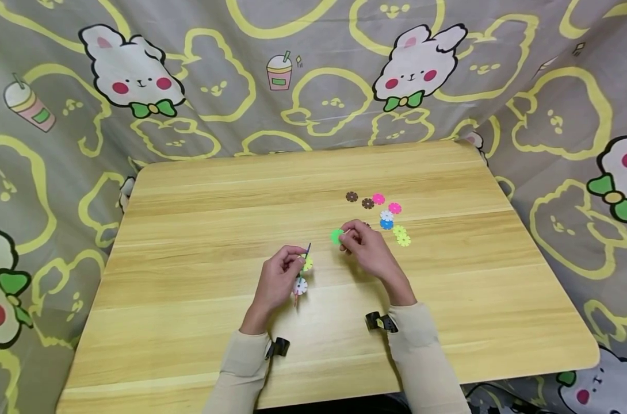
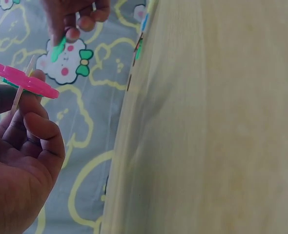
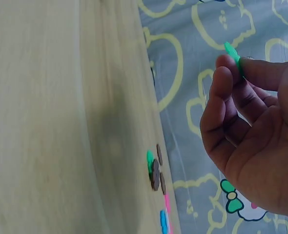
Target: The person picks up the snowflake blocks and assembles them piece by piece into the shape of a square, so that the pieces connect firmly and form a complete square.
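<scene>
above a wooden table (image 1: pixel 189 241), a person's left hand (image 1: pixel 277 280) pinches a small cluster (image 1: pixel 300 286) of flower-shaped discs joined at angles; i can see white, yellow and pink among them. the right hand (image 1: pixel 366 248) pinches a single green disc (image 1: pixel 336 236) between thumb and fingers, apart from the cluster. just beyond that hand, loose discs (image 1: pixel 394 208) in brown, pink, white, blue and yellow-green lie on the table. behind hangs a grey curtain (image 1: pixel 334 129) printed with rabbits.

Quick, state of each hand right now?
Left hand: holding a cluster of joined discs.
Right hand: pinching one green disc.
</scene>
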Demonstrator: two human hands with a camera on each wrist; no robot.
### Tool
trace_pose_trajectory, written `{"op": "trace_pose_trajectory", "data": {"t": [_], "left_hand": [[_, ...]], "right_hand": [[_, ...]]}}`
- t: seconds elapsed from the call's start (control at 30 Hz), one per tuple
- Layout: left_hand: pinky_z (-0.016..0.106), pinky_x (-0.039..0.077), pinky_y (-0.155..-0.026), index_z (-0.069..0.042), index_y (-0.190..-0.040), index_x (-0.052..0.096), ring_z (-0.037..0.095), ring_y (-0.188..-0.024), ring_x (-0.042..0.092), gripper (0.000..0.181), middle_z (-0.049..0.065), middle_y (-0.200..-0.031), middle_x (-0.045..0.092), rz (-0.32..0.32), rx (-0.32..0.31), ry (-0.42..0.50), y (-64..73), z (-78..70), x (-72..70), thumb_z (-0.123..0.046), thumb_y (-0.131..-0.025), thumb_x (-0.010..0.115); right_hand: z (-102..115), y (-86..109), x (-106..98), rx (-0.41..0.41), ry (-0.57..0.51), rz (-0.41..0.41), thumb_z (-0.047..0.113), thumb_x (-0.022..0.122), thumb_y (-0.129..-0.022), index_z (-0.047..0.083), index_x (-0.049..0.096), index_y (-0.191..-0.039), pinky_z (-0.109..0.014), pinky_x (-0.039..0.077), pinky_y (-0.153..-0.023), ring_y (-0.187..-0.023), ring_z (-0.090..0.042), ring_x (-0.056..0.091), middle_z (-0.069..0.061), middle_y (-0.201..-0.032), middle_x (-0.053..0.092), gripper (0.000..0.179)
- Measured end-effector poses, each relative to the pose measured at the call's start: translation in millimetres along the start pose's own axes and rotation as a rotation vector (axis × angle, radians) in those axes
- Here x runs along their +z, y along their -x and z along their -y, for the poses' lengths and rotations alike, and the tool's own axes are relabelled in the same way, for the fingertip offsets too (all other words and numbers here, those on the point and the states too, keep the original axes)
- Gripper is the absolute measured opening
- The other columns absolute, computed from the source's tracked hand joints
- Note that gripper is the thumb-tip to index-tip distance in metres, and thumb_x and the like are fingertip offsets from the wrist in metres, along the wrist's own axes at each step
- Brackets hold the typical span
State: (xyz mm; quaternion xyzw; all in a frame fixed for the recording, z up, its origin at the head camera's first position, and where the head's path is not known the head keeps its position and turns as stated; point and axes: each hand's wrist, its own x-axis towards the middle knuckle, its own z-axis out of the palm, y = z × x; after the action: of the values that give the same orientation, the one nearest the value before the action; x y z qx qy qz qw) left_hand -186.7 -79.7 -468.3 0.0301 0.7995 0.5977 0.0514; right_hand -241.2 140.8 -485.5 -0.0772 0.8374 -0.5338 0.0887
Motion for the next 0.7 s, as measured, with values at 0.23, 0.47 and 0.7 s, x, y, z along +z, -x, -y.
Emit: {"op": "trace_pose_trajectory", "data": {"t": [0.23,0.47,0.7], "left_hand": [[0.016,0.037,-0.058,0.000,-0.110,0.065,0.005,-0.063,0.048,0.017,0.017,-0.087,0.068,0.009,0.002,-0.005,-0.1,-0.2,0.0,-0.006,-0.097,0.056],[0.016,0.036,-0.057,0.001,-0.109,0.065,0.004,-0.062,0.047,0.017,0.018,-0.086,0.068,0.011,0.011,-0.010,-0.5,0.1,0.4,-0.005,-0.096,0.056],[0.015,0.037,-0.057,0.001,-0.109,0.065,0.004,-0.062,0.048,0.017,0.018,-0.086,0.068,0.007,0.009,-0.003,-0.9,2.0,1.0,-0.005,-0.096,0.057]], "right_hand": [[2.6,-0.8,6.1,-0.022,-0.024,0.016,0.016,0.059,-0.096,0.010,0.060,-0.115,-0.051,0.054,-0.076,-0.083,-0.037,0.066,-0.009,-0.086,0.069,0.019],[3.7,-0.8,9.3,-0.015,-0.045,0.032,0.016,0.060,-0.096,0.010,0.061,-0.115,-0.052,0.054,-0.076,-0.082,-0.038,0.066,-0.009,-0.086,0.069,0.020],[5.7,-0.1,10.6,-0.019,-0.055,0.045,0.016,0.061,-0.096,0.008,0.061,-0.116,-0.052,0.054,-0.077,-0.084,-0.038,0.066,-0.011,-0.086,0.069,0.021]]}}
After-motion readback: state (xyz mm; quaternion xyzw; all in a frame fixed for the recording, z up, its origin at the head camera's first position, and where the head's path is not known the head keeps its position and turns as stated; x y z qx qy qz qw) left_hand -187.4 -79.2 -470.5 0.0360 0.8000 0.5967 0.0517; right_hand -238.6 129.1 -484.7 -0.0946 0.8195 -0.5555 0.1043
